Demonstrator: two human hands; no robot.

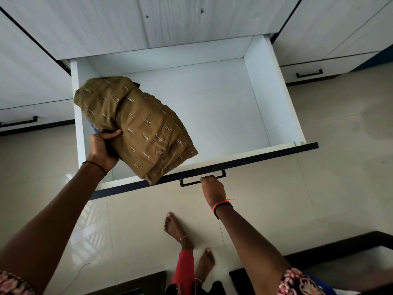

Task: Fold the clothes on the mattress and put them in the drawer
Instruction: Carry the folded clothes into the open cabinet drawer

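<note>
One folded bundle [136,128] of olive-brown printed cloth is held over the left side of the drawer [212,107]. It's tilted, and its lower corner hangs out past the drawer's dark front panel [255,157]. A bit of blue and black fabric peeks out from under it, so it's probably more than one garment.

The putting-away step looks to be in hand: this lot is folded and the drawer stands wide open. Next up, the bundle likely needs to be brought further in over the drawer floor and lowered flat so the folds aren't lost, then let go.

The bundle is gripped by the left hand [102,147] from the drawer's front-left. The thumb [112,134] is pressed on top, while the other fingers are tucked underneath and can't be made out. The right hand [211,188] is at the handle [191,183] on the drawer front, with its fingers [207,178] curled over the bar, close together.
</note>
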